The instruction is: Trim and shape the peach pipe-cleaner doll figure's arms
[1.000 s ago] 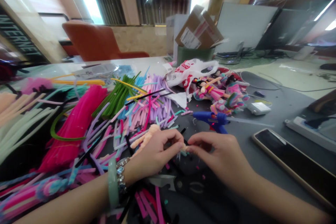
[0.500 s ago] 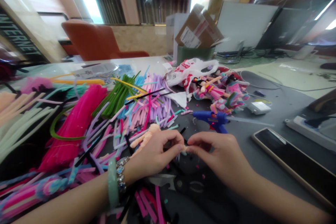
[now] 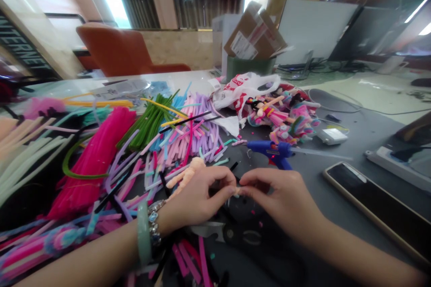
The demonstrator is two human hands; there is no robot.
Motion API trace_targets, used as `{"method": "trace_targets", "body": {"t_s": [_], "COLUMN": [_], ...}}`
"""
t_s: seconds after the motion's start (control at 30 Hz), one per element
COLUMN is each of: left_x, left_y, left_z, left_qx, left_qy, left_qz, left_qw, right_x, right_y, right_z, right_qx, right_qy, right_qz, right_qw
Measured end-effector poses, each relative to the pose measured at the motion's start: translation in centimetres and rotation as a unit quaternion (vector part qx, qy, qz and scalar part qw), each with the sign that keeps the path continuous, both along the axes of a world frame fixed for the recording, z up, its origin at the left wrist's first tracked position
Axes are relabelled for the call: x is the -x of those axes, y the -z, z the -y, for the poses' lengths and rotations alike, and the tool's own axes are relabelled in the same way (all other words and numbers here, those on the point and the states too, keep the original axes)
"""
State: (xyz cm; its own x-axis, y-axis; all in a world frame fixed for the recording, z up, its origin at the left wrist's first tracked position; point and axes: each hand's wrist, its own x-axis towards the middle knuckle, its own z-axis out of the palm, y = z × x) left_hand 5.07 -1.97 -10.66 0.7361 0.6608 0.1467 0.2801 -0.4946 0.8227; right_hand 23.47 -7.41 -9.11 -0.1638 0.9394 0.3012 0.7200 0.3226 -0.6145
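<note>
My left hand [image 3: 202, 193], with a green bangle [image 3: 144, 233] and a beaded bracelet at its wrist, is closed in a pinch. My right hand [image 3: 283, 193] pinches from the other side, fingertips almost meeting the left ones. Between them is a small pale piece of pipe cleaner [image 3: 237, 190], mostly covered by the fingers. A peach twisted pipe-cleaner piece [image 3: 190, 174] lies behind my left hand. Black-handled scissors [image 3: 232, 234] rest on the table beneath both hands. Beyond my right hand is a blue glue gun [image 3: 271, 149] with a clear glue stick in its back.
Bundles of pipe cleaners, pink [image 3: 92, 161], green [image 3: 148, 121] and lilac [image 3: 205, 132], cover the left side. Finished pipe-cleaner dolls [image 3: 279, 114] lie by a plastic bag [image 3: 245, 92]. A phone [image 3: 373, 206] and a power strip [image 3: 400, 168] are at the right.
Both hands keep nearly the same pinch on the small piece. The whole view has shifted very slightly; nothing else has visibly moved.
</note>
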Motion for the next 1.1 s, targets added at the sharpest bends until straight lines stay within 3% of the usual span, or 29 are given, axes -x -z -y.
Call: {"method": "trace_targets", "body": {"t_s": [0.67, 1.1], "left_x": [0.06, 0.21], "left_y": [0.00, -0.08], "left_z": [0.09, -0.08], "left_qx": [-0.036, -0.023], "left_qy": [0.000, 0.012], "left_qz": [-0.008, -0.005], "left_qw": [0.999, 1.000], "right_x": [-0.06, -0.08], "right_y": [0.22, 0.38], "right_z": [0.07, 0.10], "right_qx": [-0.009, -0.030], "right_qy": [-0.003, -0.041], "right_qz": [0.006, -0.013], "right_qw": [1.000, 0.999]}}
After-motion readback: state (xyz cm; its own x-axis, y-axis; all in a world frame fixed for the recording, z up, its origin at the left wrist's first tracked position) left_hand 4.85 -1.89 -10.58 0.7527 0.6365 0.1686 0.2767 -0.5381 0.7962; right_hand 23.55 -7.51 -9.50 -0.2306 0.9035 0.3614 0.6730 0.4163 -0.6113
